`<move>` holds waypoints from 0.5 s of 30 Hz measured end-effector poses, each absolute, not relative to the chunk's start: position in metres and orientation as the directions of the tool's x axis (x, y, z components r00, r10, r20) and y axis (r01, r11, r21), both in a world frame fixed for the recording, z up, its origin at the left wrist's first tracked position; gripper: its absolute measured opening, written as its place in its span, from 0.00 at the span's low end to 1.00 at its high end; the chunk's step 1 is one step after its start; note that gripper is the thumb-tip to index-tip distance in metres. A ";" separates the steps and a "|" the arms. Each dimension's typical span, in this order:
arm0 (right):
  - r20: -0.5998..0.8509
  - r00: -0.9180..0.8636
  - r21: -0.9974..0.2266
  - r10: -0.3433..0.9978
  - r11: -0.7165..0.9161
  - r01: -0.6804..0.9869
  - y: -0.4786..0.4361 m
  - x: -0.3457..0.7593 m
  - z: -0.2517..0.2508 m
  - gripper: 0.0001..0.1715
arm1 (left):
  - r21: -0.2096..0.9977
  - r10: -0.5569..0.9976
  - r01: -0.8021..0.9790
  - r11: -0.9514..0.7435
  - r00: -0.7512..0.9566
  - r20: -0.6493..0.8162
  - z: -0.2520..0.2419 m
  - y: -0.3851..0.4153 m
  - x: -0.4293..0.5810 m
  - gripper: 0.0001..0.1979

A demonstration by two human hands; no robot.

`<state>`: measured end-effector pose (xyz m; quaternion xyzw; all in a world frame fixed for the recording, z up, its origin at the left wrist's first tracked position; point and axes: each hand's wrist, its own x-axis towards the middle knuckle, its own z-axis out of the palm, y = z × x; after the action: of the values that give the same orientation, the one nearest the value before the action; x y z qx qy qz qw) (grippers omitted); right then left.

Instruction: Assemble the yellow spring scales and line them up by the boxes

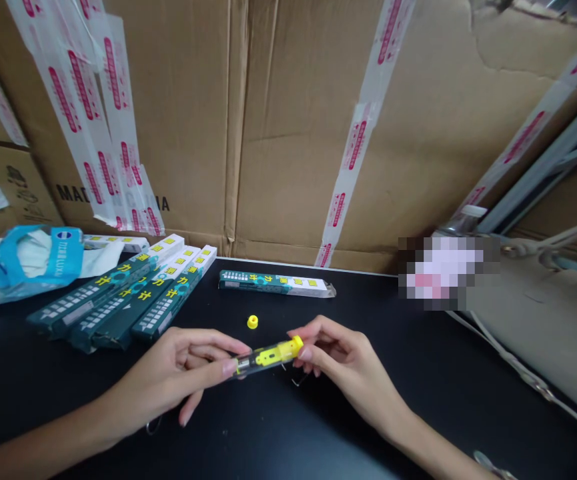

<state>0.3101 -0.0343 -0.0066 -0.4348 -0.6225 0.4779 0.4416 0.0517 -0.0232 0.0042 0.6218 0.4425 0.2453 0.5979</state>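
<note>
1. Cardboard boxes point(168, 133) fill the whole back of the view, stacked in a wall, seams sealed with strips of white packing tape point(363, 133) printed in red.
2. Black tabletop point(348, 440) runs across the lower half of the view. A beige padded bag point(533, 327) sits past its right edge, with pale straps, beside grey metal rails point(543, 180). A patch right of centre point(443, 273) is blurred out, contents unreadable.
3. Blue-and-white plastic bag point(38, 257) lies at the far left of the table, against the packets.
4. Long teal-and-white packets point(113, 293) lie side by side, fanned and overlapping, left of centre. One more packet point(273, 283) lies apart near the back edge, roughly parallel to it.
5. Left hand point(168, 377): partly closed, fingers curved, fingertips holding one end of a clear tube point(253, 361).
6. Right hand point(348, 363): fingers bent in a pinch on the tube's yellow end, fingertips almost meeting the left hand's across the tube.
7. Clear tube: held level above the table between both hands, a yellow insert visible inside.
8. Yellow cap point(252, 322): on the table just above the tube, touching neither hand.
9. Thin bent wire point(298, 381): on the table under the right hand. A small metal loop point(153, 427) lies below the left hand.
</note>
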 end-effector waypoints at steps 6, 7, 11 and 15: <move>0.156 -0.268 -0.987 0.951 0.162 0.000 -0.034 0.310 -0.005 0.15 | 0.948 0.865 0.291 0.131 0.433 -0.253 0.014 -0.026 0.053 0.23; 0.148 -0.276 -0.988 0.950 0.154 0.000 -0.035 0.311 -0.004 0.15 | 0.946 0.867 0.296 0.134 0.427 -0.256 0.015 -0.026 0.053 0.23; 0.160 -0.258 -0.985 0.953 0.173 0.029 -0.034 0.312 -0.002 0.14 | 0.943 0.875 0.302 0.142 0.407 -0.262 0.016 -0.026 0.053 0.23; 0.197 -0.247 -0.977 0.949 0.211 0.034 -0.032 0.312 -0.002 0.13 | 0.943 0.873 0.299 0.146 0.410 -0.265 0.016 -0.026 0.053 0.23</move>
<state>0.3119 -0.0323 -0.0024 -0.3958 -0.6211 0.4875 0.4690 0.0527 -0.0258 0.0164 0.6052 0.4841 0.2465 0.5819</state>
